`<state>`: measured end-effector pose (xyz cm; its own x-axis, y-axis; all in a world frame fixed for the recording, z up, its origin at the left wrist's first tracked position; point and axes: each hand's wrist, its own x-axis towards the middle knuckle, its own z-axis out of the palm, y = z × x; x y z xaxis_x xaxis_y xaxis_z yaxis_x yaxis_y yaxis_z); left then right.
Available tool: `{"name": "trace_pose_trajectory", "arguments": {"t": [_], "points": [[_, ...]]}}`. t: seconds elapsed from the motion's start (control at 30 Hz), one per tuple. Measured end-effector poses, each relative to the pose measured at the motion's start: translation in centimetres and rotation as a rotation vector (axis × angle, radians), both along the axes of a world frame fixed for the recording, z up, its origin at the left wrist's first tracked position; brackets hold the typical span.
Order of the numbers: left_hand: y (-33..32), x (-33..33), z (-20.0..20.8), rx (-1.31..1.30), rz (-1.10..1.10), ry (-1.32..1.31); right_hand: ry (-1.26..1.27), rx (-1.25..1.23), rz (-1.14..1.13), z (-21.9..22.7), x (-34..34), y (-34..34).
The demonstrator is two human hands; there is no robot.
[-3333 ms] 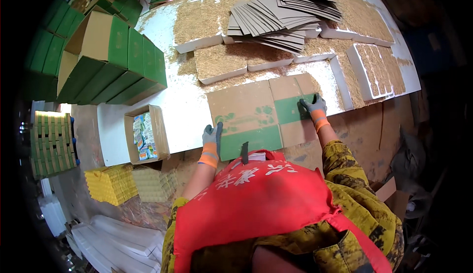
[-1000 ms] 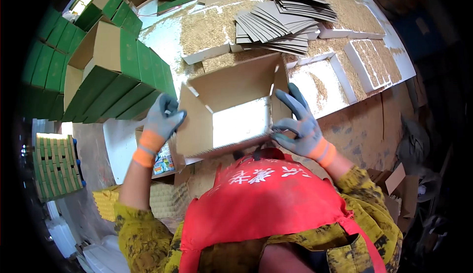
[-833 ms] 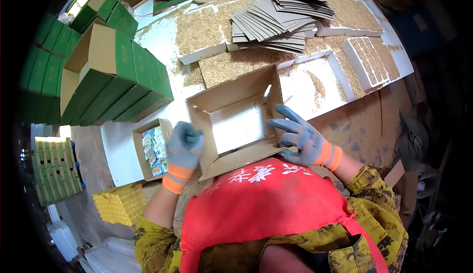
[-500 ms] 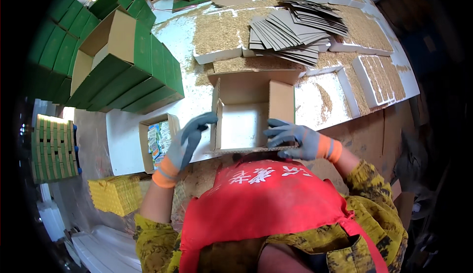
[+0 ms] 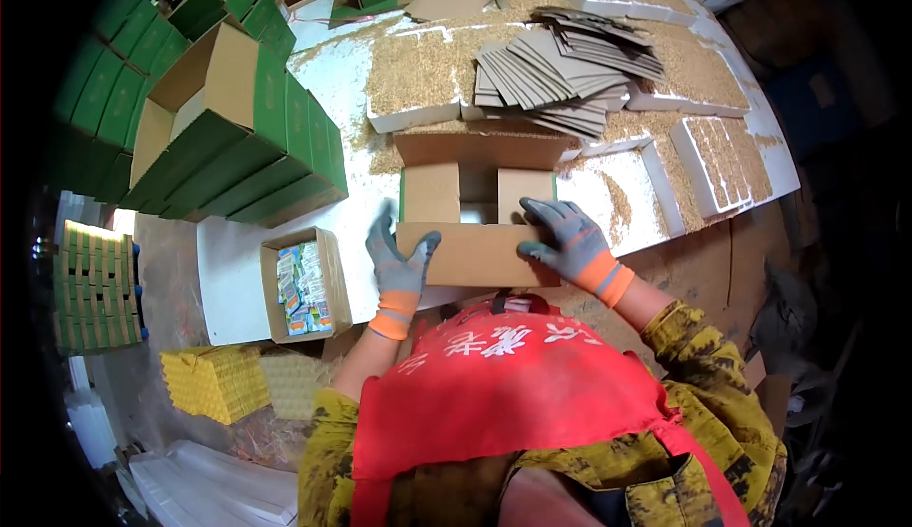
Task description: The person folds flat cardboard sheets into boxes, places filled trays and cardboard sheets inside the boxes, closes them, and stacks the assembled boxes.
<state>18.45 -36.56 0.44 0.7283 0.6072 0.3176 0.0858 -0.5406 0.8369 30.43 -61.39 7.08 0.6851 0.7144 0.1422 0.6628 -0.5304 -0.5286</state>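
A cardboard box stands in front of me at the table's near edge. Its two side flaps are folded inward, the near flap lies over them, and the far flap stands up. Through the gap a little of the white inside shows. My left hand, in a grey glove with an orange cuff, grips the left end with its thumb on the near flap. At the right end, my right hand, gloved alike, holds the box with its thumb on that same flap and its fingers over the right side.
Green cartons stack up at the left. An open box of small colourful packets sits left of my hand. Grey cardboard sheets lie on grain-filled white trays behind. Yellow egg-crate-like stacks stand on the floor.
The side flaps and near flap have come inward over the box's opening. Both hands have closed onto its ends, the left one moving right and down.
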Motion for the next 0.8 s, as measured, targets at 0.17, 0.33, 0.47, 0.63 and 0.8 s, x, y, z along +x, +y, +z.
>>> {"name": "trace_pose_trajectory", "arguments": {"t": [0.17,0.33,0.47,0.63,0.8], "points": [[0.3,0.8,-0.1,0.092,-0.039,0.317,-0.544,0.242,-0.064,5.2,5.3,5.1],[1.3,-0.5,0.8,0.007,-0.008,0.372,-0.019,-0.266,0.325,2.2,1.7,4.1],[2.3,1.4,0.6,0.388,0.131,0.233,-0.081,-0.056,0.35,-0.8,-0.6,1.5],[2.4,2.3,3.3,0.186,0.038,0.737,0.778,0.566,-0.485,-4.2,6.0,-1.2],[0.1,-0.4,2.1,-0.352,0.058,-0.414,1.2,0.549,-0.091,-0.9,7.7,-4.0]]}}
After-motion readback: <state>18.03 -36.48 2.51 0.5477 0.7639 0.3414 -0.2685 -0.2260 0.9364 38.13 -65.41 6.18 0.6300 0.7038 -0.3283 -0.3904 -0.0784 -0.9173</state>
